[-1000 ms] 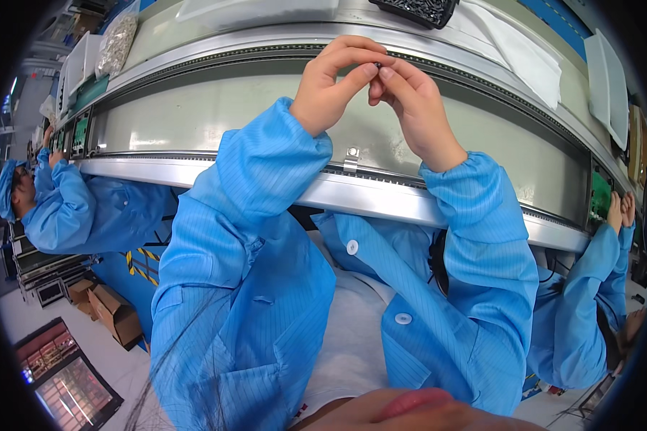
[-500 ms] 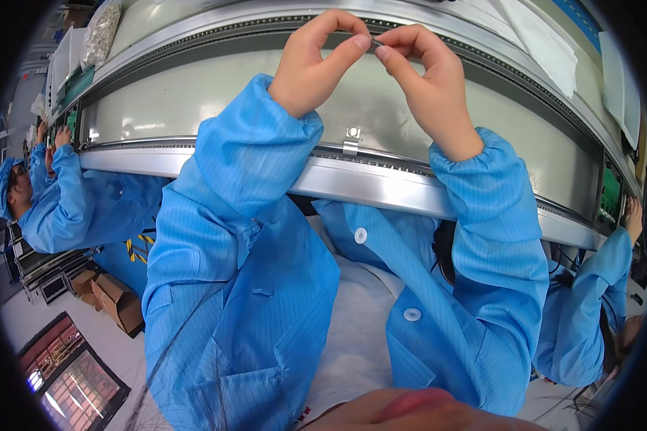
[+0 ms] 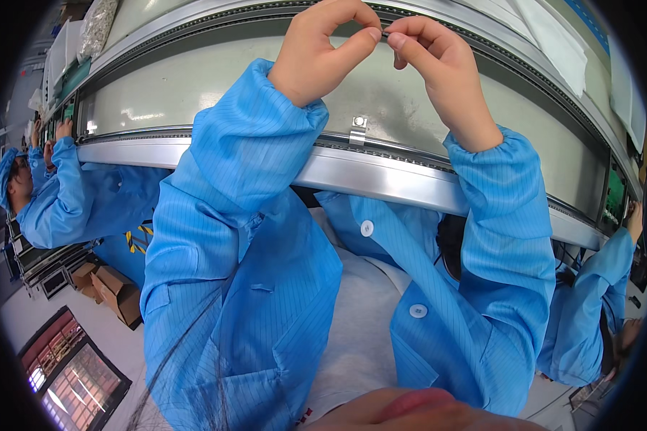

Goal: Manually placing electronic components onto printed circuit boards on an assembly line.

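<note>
My left hand [image 3: 325, 57] and my right hand [image 3: 449, 72] meet fingertip to fingertip above the far side of a conveyor line. Each has thumb and forefinger pinched together. A tiny dark thing shows where the fingertips come together, too small and too hidden by the fingers to name. Below them lies the grey-green bed [image 3: 194, 82] of the line, with a small metal bracket [image 3: 358, 131] fixed at its near edge.
A silver rail [image 3: 381, 179] runs between my body and the line. Green circuit boards [image 3: 614, 192] sit on the line at right, and others at far left. Co-workers in blue [image 3: 65, 197] stand on both sides. White sheets [image 3: 546, 43] and a clear bag [image 3: 97, 29] lie beyond.
Both hands have shifted slightly up and to the right. My right fingers have turned a little, and the dark thing between the fingertips shows less.
</note>
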A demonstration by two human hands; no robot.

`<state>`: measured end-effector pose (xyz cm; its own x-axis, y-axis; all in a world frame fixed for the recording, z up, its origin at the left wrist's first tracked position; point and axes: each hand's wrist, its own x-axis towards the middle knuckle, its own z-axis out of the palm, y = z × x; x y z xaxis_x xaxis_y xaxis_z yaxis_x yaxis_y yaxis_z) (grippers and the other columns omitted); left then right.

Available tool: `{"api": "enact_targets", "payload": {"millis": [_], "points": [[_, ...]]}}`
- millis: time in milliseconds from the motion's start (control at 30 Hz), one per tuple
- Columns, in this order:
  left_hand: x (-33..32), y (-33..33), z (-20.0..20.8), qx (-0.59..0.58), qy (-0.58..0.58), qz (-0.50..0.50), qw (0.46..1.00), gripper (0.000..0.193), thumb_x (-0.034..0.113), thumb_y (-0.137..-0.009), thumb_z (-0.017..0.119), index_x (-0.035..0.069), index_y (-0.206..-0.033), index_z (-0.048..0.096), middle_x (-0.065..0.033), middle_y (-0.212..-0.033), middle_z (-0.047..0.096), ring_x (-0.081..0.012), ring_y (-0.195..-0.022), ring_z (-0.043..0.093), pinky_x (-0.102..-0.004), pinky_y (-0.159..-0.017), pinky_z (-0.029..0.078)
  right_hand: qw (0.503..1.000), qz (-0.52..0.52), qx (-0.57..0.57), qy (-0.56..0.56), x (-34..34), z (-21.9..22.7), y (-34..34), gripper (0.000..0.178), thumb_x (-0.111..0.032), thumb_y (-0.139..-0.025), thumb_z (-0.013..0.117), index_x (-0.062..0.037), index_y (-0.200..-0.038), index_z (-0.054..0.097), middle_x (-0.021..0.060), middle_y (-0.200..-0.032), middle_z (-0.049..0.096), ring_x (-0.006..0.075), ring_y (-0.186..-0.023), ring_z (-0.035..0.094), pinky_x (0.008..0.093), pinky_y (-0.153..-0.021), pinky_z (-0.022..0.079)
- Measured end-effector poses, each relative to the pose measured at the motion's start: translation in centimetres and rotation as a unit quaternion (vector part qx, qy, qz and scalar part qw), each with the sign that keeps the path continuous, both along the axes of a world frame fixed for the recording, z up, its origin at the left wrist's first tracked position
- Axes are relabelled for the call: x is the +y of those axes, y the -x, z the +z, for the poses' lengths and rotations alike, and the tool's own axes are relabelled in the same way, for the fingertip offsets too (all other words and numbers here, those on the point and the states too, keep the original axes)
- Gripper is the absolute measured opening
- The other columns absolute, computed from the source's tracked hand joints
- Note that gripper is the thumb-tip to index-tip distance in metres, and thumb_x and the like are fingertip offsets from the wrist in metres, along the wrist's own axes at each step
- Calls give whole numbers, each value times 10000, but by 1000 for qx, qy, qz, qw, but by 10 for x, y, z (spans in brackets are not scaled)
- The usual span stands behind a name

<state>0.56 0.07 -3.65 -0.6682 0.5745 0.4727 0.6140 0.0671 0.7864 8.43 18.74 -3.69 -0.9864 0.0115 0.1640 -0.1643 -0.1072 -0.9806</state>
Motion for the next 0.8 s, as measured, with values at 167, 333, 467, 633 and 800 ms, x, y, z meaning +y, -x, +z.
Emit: {"api": "enact_targets", "payload": {"millis": [167,333,467,633,800], "points": [[1,-4,3,-92,42,-48,994,105,114,-981,586,13,-985,610,-54,-985,645,-150,-997,581,-314,-935,458,999,33,-12,25,-2,4,-4,218,-203,-1010,634,-5,-1086,687,22,-924,689,85,-822,586,241,-752,453],[5,-6,7,-269,34,-161,949,326,337,-1029,481,41,-960,597,-51,-955,629,-159,-979,566,-341,-938,432,994,43,-46,85,-4,9,-11,219,-205,-1017,618,-12,-1098,680,31,-923,685,87,-817,584,238,-772,428],[9,-10,4,-346,-5,-190,919,366,405,-1017,479,59,-956,582,-45,-963,619,-169,-972,561,-349,-952,431,990,60,-32,125,-2,9,-16,210,-196,-1013,621,-13,-1101,677,31,-905,680,95,-813,586,256,-771,440],[11,-6,-6,-341,-60,-211,914,369,419,-1009,494,65,-1027,597,-61,-994,622,-174,-976,567,-353,-973,437,997,-15,62,-37,5,23,-10,172,-178,-988,656,-34,-1072,699,12,-853,668,126,-763,600,319,-724,487],[10,-3,-11,-323,-49,-201,924,374,386,-1052,486,37,-1091,616,-57,-969,636,-164,-937,600,-341,-943,476,813,-343,345,-321,45,48,35,173,-116,-985,670,-16,-1120,713,-1,-865,664,101,-790,584,266,-759,483]]}}
